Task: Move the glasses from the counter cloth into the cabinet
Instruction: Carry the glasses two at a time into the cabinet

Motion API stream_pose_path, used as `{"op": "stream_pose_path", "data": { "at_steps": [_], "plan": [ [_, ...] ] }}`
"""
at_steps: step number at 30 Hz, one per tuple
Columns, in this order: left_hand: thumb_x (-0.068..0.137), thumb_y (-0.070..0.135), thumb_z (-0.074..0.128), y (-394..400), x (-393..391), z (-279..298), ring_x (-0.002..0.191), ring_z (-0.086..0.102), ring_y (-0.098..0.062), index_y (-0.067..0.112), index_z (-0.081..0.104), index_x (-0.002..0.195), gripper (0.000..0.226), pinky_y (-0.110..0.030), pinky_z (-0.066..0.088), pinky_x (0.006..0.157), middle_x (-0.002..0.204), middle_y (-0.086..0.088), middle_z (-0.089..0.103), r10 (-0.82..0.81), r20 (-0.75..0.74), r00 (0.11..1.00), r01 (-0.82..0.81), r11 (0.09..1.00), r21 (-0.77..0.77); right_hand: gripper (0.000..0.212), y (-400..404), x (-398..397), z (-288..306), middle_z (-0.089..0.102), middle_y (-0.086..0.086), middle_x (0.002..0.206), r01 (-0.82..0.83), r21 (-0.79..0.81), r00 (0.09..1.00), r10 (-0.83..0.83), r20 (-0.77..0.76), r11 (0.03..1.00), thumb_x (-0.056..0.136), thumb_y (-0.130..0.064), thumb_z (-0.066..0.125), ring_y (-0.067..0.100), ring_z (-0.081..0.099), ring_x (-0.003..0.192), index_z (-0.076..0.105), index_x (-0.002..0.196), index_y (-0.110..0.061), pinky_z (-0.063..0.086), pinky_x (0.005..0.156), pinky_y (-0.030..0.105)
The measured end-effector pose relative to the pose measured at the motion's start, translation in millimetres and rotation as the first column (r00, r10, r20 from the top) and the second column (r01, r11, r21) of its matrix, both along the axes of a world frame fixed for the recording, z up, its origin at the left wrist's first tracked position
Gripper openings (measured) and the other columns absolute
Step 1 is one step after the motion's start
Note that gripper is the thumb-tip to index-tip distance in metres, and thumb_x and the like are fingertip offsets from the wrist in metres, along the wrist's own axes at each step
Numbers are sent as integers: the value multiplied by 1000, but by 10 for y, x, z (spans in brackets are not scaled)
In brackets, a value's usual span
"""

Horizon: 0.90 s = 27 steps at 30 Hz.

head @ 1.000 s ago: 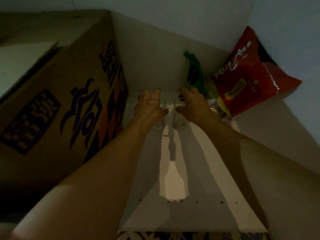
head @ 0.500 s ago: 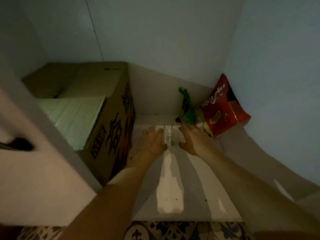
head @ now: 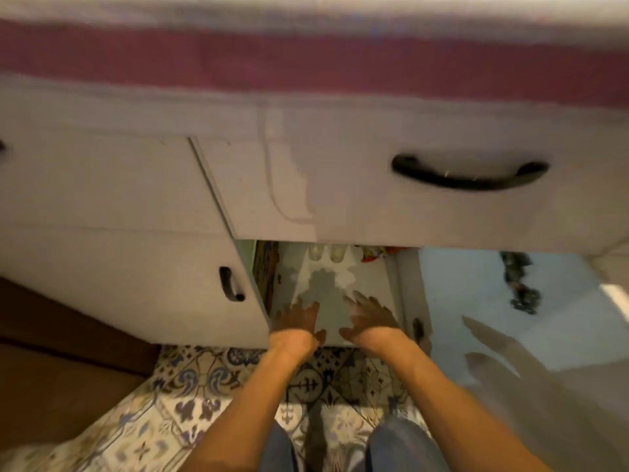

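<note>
1. Two glasses (head: 326, 252) stand side by side deep on the cabinet shelf (head: 371, 294), delivered.
2. Left hand (head: 299, 320) and right hand (head: 369, 316) hover at the shelf's front edge, fingers spread, both empty.
3. Counter cloth out of view; any glasses remaining there can't be told.

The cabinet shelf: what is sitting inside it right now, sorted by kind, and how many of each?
Glasses: 2, side by side at the back, the left glass and the right glass
Red snack bag: 1, to their right, partly hidden
Cardboard box: 1, along the left wall, only its edge showing
Total: 4

Both hands, the left hand and the right hand, are empty.
</note>
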State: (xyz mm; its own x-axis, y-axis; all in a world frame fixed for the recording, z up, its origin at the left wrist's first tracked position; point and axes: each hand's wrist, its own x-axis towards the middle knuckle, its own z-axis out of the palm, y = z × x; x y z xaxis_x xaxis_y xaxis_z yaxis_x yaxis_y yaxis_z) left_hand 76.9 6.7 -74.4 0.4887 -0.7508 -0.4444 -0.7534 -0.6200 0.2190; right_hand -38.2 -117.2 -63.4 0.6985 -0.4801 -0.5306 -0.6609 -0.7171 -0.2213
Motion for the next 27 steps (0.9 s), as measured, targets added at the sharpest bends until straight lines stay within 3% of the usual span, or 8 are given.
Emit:
{"op": "stream_pose_path", "data": {
  "at_steps": [4, 6, 9, 12, 17, 20, 24, 27],
  "plan": [
    [90, 50, 56, 339, -276, 1028, 117, 51, -31, 26, 42, 140, 57, -40, 42, 95, 129, -11, 56, -1, 50, 999, 2, 1000, -29, 61, 397, -235, 1029, 55, 15, 135, -44, -42, 998, 46, 33, 998, 91, -42, 58, 37, 54, 120, 39, 145, -20, 47, 95, 46],
    [90, 53, 55, 479, -372, 1465, 124, 44, -30, 27, 37, 144, 63, -40, 39, 98, 136, -11, 48, -13, 101, 995, 19, 998, -56, 67, 523, -309, 1517, 50, 15, 139, -53, -67, 996, 57, 67, 996, 90, -41, 61, 39, 50, 123, 34, 148, -21, 45, 98, 49],
    [92, 53, 54, 648, -451, 2179, 136, 34, -30, 28, 30, 150, 68, -41, 35, 106, 150, -10, 36, -1, 83, 997, 9, 995, -99, 79, 656, -365, 2309, 27, 12, 159, -46, -63, 993, 53, 108, 997, 91, -39, 63, 40, 32, 140, 19, 155, -26, 35, 110, 52],
    [93, 49, 54, 772, -474, 2885, 140, 28, -30, 28, 27, 151, 68, -41, 34, 110, 153, -8, 31, 7, 61, 998, 2, 991, -132, 81, 795, -411, 3072, 13, 7, 164, -37, -29, 990, 40, 132, 999, 94, -38, 62, 37, 18, 148, 11, 156, -30, 26, 116, 54],
    [90, 50, 56, 858, -298, 3989, 131, 38, -25, 32, 33, 144, 61, -39, 40, 104, 144, -3, 41, 23, 118, 993, 9, 964, -264, 76, 943, -385, 4200, 26, 3, 160, -33, -83, 966, 53, 251, 996, 92, -38, 62, 32, 27, 143, 20, 154, -30, 36, 111, 49],
    [91, 52, 56, 887, -146, 4529, 133, 36, -23, 34, 28, 148, 66, -37, 37, 104, 146, -2, 40, 51, 165, 985, 4, 948, -318, 80, 932, -312, 4718, 20, 1, 162, -5, -100, 950, 36, 311, 995, 92, -38, 64, 27, 19, 148, 17, 155, -32, 29, 115, 46],
    [89, 54, 59, 872, 126, 5136, 136, 34, -18, 38, 25, 148, 70, -37, 37, 107, 149, -1, 38, 106, 222, 969, 4, 896, -444, 78, 833, -97, 5380, 29, -1, 158, 16, -201, 907, 70, 415, 979, 90, -39, 67, 21, 30, 142, 23, 154, -29, 35, 112, 38],
    [90, 54, 60, 795, 359, 5496, 134, 39, -18, 38, 25, 147, 69, -35, 43, 102, 149, 0, 41, 135, 290, 947, 34, 859, -511, 80, 750, 120, 5763, 25, -4, 161, 95, -235, 873, 33, 487, 967, 88, -41, 69, 21, 29, 145, 23, 153, -36, 35, 112, 40]
  ]
}}
